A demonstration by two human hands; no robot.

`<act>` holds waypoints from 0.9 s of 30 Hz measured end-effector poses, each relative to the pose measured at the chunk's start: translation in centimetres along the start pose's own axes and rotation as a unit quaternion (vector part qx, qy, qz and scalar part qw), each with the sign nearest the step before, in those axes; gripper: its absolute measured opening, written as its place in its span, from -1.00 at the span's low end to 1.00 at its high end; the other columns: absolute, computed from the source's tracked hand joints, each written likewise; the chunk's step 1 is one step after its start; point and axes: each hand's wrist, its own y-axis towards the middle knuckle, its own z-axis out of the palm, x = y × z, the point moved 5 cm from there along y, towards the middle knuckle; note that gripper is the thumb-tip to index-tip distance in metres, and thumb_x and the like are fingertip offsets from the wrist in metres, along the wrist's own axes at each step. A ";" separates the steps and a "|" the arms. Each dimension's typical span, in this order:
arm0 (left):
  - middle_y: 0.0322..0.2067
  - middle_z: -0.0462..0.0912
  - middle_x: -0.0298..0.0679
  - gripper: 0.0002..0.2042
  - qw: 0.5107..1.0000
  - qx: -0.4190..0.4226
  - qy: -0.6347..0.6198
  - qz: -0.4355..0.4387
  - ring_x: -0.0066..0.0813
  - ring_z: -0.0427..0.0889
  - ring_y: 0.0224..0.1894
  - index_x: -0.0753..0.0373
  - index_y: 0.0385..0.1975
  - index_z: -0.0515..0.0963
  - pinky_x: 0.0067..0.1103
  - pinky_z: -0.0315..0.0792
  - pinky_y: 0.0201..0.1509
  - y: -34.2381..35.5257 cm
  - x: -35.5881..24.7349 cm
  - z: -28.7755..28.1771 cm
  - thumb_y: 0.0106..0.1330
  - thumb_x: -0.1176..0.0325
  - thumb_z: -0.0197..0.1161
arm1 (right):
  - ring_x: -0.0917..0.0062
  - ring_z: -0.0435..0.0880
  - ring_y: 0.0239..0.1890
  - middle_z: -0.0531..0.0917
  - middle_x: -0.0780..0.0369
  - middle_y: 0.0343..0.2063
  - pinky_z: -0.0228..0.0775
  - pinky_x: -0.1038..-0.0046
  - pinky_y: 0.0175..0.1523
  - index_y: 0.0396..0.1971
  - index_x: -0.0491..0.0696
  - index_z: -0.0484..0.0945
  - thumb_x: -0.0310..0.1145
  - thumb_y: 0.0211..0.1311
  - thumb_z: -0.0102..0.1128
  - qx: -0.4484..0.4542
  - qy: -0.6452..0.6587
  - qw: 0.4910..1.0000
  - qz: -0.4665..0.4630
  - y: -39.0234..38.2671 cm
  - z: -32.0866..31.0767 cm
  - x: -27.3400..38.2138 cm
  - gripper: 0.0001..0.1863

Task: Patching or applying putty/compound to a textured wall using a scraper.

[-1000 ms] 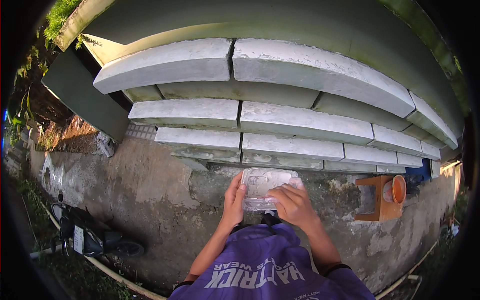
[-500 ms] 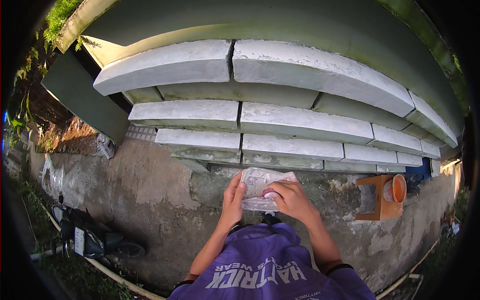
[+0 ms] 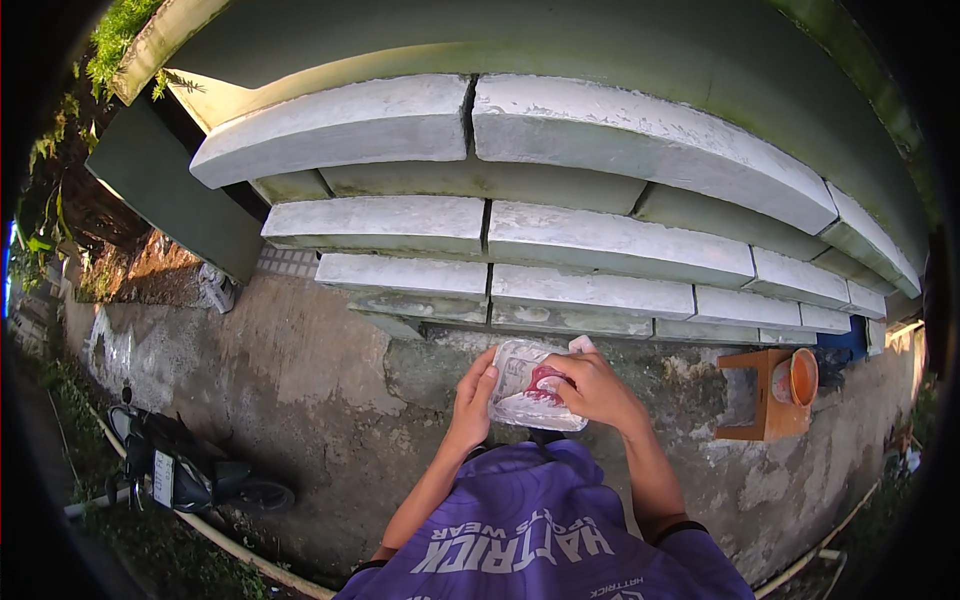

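In front of my body I hold a shallow, whitish plastic tray, smeared inside with white paste or paint. My left hand grips its left edge, with the thumb on the near side of the rim. My right hand is closed over the tray's right part, fingers bent inward. Under those fingers shows a small red tool with white smears, lying against the tray's inside; its exact kind I cannot make out. A white end piece sticks out beyond the right knuckles.
Long white-coated concrete ledges rise in steps ahead. To the right, an orange bucket sits by a brown stool. A dark motorcycle stands at lower left near a pale pipe. A green panel leans at far left.
The tray has turned slightly and its inside shows more. My right hand has shifted a little to the right, so more of the red tool is visible.
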 end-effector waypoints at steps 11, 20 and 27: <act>0.07 0.55 -0.17 -0.58 0.999 0.013 0.031 -0.005 -0.51 0.46 0.11 0.42 0.24 0.34 -0.58 0.30 0.22 0.5 0.3 -0.1 0.53 0.26 -0.05 | 0.16 0.48 -0.46 0.56 0.02 -0.57 0.30 0.24 -0.14 -0.26 -0.14 0.60 -0.56 -0.01 0.12 0.020 0.051 0.998 0.022 1.2 -0.2 -1.6 -0.75; 0.09 0.54 -0.15 -0.54 1.000 0.013 0.022 -0.017 -0.49 0.47 0.11 0.44 0.27 0.30 -0.58 0.31 0.22 1.0 1.4 -0.2 0.52 0.24 -0.03 | 0.22 0.49 -0.51 0.55 0.02 -0.59 0.33 0.31 -0.24 -0.27 -0.17 0.59 -0.59 -0.01 0.09 0.035 0.079 0.995 0.046 1.5 0.0 -2.8 -0.75; 0.11 0.53 -0.16 -0.55 0.999 0.016 0.025 -0.037 -0.50 0.46 0.13 0.43 0.27 0.31 -0.58 0.29 0.24 1.6 1.8 -0.1 0.53 0.23 -0.04 | 0.34 0.51 -0.53 0.55 0.06 -0.59 0.36 0.36 -0.28 -0.29 -0.18 0.58 -0.56 0.08 0.16 0.023 0.068 0.997 0.036 1.2 -0.2 -4.5 -0.84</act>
